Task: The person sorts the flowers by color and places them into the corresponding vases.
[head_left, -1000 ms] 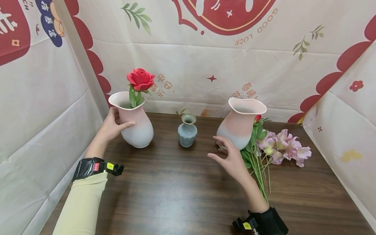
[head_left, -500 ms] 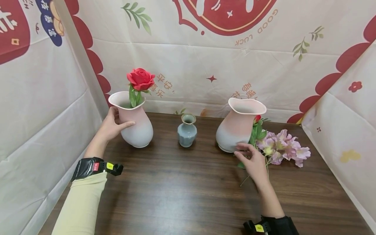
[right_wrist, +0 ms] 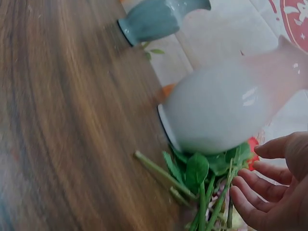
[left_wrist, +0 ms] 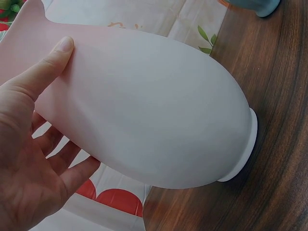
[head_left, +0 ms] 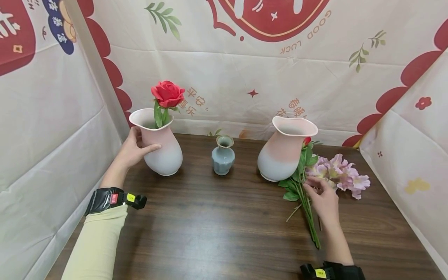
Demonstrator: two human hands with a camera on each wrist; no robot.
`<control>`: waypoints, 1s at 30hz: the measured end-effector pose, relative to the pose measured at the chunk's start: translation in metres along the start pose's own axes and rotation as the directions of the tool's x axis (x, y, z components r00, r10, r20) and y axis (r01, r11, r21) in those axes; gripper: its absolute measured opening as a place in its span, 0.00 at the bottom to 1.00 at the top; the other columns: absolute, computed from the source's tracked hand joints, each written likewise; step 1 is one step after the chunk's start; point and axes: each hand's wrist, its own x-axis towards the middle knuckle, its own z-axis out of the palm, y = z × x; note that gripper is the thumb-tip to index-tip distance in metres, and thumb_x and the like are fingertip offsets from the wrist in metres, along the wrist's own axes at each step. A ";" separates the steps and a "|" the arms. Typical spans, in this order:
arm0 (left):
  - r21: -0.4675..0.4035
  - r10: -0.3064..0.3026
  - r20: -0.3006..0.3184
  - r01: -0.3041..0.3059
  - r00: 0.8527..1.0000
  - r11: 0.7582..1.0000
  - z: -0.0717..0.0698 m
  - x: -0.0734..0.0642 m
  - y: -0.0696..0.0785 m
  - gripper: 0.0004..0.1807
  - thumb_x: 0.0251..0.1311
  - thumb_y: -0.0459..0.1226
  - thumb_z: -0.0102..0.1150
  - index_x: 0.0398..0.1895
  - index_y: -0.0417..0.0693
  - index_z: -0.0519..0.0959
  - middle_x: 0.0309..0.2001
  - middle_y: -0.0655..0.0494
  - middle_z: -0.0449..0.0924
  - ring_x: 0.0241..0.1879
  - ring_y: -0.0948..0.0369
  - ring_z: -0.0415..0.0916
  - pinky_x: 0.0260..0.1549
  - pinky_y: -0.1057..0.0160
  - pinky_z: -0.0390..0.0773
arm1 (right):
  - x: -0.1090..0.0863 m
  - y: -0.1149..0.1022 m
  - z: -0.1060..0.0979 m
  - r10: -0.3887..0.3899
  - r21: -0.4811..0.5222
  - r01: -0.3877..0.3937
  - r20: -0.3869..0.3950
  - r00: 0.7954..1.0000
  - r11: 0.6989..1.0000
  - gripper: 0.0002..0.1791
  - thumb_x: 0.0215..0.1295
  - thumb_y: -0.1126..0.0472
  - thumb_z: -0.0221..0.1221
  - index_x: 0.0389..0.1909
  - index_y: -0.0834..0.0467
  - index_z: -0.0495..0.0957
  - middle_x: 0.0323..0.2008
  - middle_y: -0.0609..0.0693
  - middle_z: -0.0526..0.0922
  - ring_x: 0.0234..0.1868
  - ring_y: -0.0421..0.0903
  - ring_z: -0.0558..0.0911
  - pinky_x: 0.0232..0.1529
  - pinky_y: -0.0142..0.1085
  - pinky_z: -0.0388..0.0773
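The left hand [head_left: 132, 149] has the rose vase [head_left: 162, 151] wrapped, thumb to the near side; 1 red rose [head_left: 168, 94] stands in it; a light, steady hold should do there; over to the right hand [head_left: 323, 200], fingers parted, gripping nothing, just beside the green stems [head_left: 308, 217] lying near the 2nd vase [head_left: 280, 155]; pinching 1 stem below its leaves looks wisest; lift slowly, because the leaves could snag the purple flowers [head_left: 350, 177] or nudge that vase.

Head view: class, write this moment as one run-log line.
left hand grips left vase holding red rose; right hand loosely curled near green stems; small blue vase, right vase standing
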 end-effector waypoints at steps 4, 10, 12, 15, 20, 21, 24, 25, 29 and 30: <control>0.000 -0.001 0.000 0.001 1.000 1.000 0.000 0.000 0.000 0.55 0.58 0.50 0.69 0.76 0.41 0.43 0.75 0.35 0.52 0.74 0.38 0.54 0.71 0.36 0.60 | -0.001 0.007 -0.003 0.054 -0.037 -0.054 0.007 0.998 0.998 0.19 0.69 0.56 0.62 0.57 0.59 0.78 0.33 0.22 0.78 0.29 0.13 0.70 0.32 0.15 0.70; 0.000 -0.003 0.001 0.003 1.000 1.000 0.000 0.000 0.000 0.55 0.58 0.50 0.69 0.76 0.42 0.43 0.75 0.35 0.51 0.74 0.39 0.54 0.71 0.36 0.60 | -0.002 0.013 -0.005 0.052 -0.111 -0.045 0.053 0.997 0.993 0.21 0.69 0.56 0.61 0.58 0.62 0.77 0.47 0.58 0.88 0.29 0.12 0.67 0.34 0.16 0.67; 0.001 -0.004 0.002 0.004 1.000 1.000 0.000 0.001 -0.001 0.55 0.58 0.51 0.69 0.76 0.42 0.42 0.75 0.35 0.51 0.74 0.39 0.54 0.71 0.36 0.60 | -0.002 0.016 -0.005 0.058 -0.129 -0.046 0.088 0.994 0.991 0.22 0.70 0.56 0.60 0.59 0.63 0.76 0.51 0.63 0.85 0.30 0.12 0.66 0.35 0.16 0.66; 0.001 -0.004 0.003 0.004 1.000 1.000 0.000 0.001 -0.001 0.55 0.58 0.51 0.69 0.76 0.43 0.42 0.75 0.36 0.51 0.74 0.39 0.54 0.71 0.36 0.60 | 0.000 0.019 -0.005 0.068 -0.157 -0.046 0.136 0.988 0.987 0.23 0.70 0.55 0.60 0.60 0.64 0.75 0.53 0.64 0.84 0.31 0.14 0.68 0.39 0.20 0.68; 0.006 -0.011 0.003 0.011 1.000 1.000 0.000 0.002 -0.001 0.56 0.57 0.51 0.69 0.77 0.44 0.42 0.75 0.36 0.51 0.74 0.39 0.54 0.71 0.35 0.61 | 0.004 0.024 -0.004 0.024 -0.231 0.016 0.170 0.985 0.973 0.21 0.69 0.57 0.60 0.57 0.67 0.78 0.47 0.64 0.86 0.40 0.45 0.84 0.49 0.45 0.77; 0.007 -0.012 0.003 0.012 1.000 1.000 -0.001 0.003 -0.001 0.56 0.57 0.52 0.69 0.77 0.44 0.42 0.75 0.36 0.51 0.74 0.39 0.54 0.70 0.35 0.61 | 0.005 0.025 -0.004 0.013 -0.242 0.030 0.175 0.984 0.970 0.21 0.68 0.58 0.61 0.55 0.67 0.79 0.46 0.64 0.86 0.43 0.53 0.84 0.50 0.50 0.76; 0.008 -0.016 0.004 0.016 1.000 1.000 -0.001 0.003 -0.002 0.57 0.57 0.52 0.69 0.77 0.44 0.42 0.75 0.37 0.51 0.74 0.39 0.54 0.70 0.35 0.61 | 0.007 0.028 -0.003 -0.018 -0.259 0.069 0.194 0.981 0.963 0.20 0.67 0.59 0.61 0.53 0.69 0.80 0.42 0.64 0.87 0.46 0.62 0.83 0.49 0.54 0.76; 0.009 -0.016 0.005 0.016 1.000 1.000 -0.001 0.003 -0.002 0.57 0.57 0.52 0.69 0.77 0.44 0.42 0.76 0.37 0.51 0.74 0.39 0.54 0.71 0.35 0.61 | 0.008 0.029 -0.003 -0.024 -0.262 0.075 0.196 0.980 0.962 0.19 0.66 0.59 0.62 0.52 0.69 0.80 0.42 0.64 0.87 0.45 0.61 0.83 0.48 0.53 0.76; 0.011 -0.019 0.009 0.019 1.000 1.000 -0.001 0.003 -0.001 0.57 0.57 0.52 0.69 0.77 0.44 0.41 0.76 0.37 0.50 0.75 0.40 0.54 0.71 0.35 0.61 | 0.008 0.031 -0.003 -0.014 -0.263 0.062 0.180 0.984 0.963 0.18 0.65 0.60 0.63 0.51 0.67 0.81 0.41 0.63 0.88 0.41 0.54 0.84 0.43 0.45 0.77; 0.013 -0.020 0.009 0.020 1.000 1.000 -0.001 0.004 -0.001 0.57 0.57 0.52 0.69 0.77 0.44 0.41 0.76 0.37 0.50 0.75 0.39 0.54 0.71 0.35 0.61 | 0.008 0.031 -0.003 -0.005 -0.263 0.052 0.174 0.985 0.964 0.18 0.65 0.59 0.63 0.51 0.67 0.81 0.41 0.62 0.88 0.40 0.52 0.83 0.42 0.42 0.76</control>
